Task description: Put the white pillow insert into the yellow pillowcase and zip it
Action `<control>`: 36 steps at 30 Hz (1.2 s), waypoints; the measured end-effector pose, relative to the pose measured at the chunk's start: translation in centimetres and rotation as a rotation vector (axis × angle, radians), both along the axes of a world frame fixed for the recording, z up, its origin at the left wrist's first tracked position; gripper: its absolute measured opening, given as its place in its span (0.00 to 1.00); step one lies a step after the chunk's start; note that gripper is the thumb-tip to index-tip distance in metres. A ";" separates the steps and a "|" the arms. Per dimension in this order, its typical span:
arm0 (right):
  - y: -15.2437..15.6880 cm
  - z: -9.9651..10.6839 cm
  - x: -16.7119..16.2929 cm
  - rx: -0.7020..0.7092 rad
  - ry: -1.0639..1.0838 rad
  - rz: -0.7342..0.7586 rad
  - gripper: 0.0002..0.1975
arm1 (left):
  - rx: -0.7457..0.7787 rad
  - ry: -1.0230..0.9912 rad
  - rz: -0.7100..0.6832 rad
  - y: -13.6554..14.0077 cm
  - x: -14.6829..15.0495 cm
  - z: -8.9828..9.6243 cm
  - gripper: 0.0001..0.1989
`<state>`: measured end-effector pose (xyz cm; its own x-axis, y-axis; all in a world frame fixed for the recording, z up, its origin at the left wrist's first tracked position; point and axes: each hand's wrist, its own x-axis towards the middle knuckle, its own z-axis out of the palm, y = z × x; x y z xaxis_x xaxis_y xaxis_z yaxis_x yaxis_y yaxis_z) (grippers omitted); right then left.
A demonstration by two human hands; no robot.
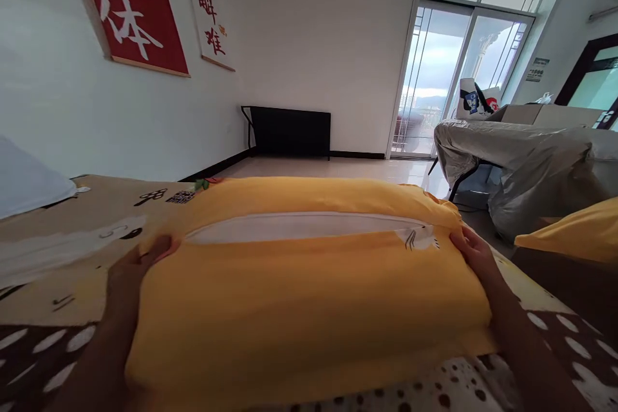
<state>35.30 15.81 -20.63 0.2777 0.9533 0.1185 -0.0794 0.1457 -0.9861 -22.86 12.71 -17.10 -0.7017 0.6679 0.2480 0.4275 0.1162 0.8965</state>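
A plump yellow pillow (299, 309) lies crosswise in front of me on the bed. A long slit in its pillowcase gapes along the upper side, and the white pillow filling (290, 226) shows through it. At the slit's right end is a small whisker-like print. My left hand (145, 257) grips the left edge of the pillow, fingers partly hidden by the cloth. On the opposite edge, my right hand (473, 251) holds the pillow near the slit's right end, its thumb on top.
Beneath the pillow spreads a patterned bedsheet (72, 296). White cloth (29, 177) lies at the far left, and yellow fabric (574, 232) at the right. Beyond stand a folded black table (292, 132) against the wall and a plastic-covered table (521, 141) by the glass door.
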 end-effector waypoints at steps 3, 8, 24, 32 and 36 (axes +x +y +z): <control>0.8 -1.3 0.8 -0.102 -0.297 0.027 0.31 | -0.265 0.114 -0.269 0.6 -0.3 -1.7 0.16; 2.6 -2.7 2.2 -0.157 -0.739 -0.180 0.18 | -0.366 0.480 -0.134 0.0 0.4 -0.3 0.18; -2.5 -0.2 -8.3 0.547 -1.338 0.087 0.26 | -0.098 0.901 -0.649 -0.5 10.5 0.0 0.25; 0.9 -5.1 -4.5 0.595 -1.006 -0.184 0.23 | -0.052 0.578 -0.636 1.0 6.6 -0.9 0.29; 1.3 -6.9 -2.6 0.454 -0.898 -0.415 0.24 | -0.083 0.446 -0.632 0.8 5.4 -0.9 0.30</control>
<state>32.68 17.06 -27.49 0.2039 0.6211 0.7568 0.7831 0.3604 -0.5068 -17.43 13.52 -17.98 -0.0269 0.9368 0.3489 0.7532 -0.2105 0.6232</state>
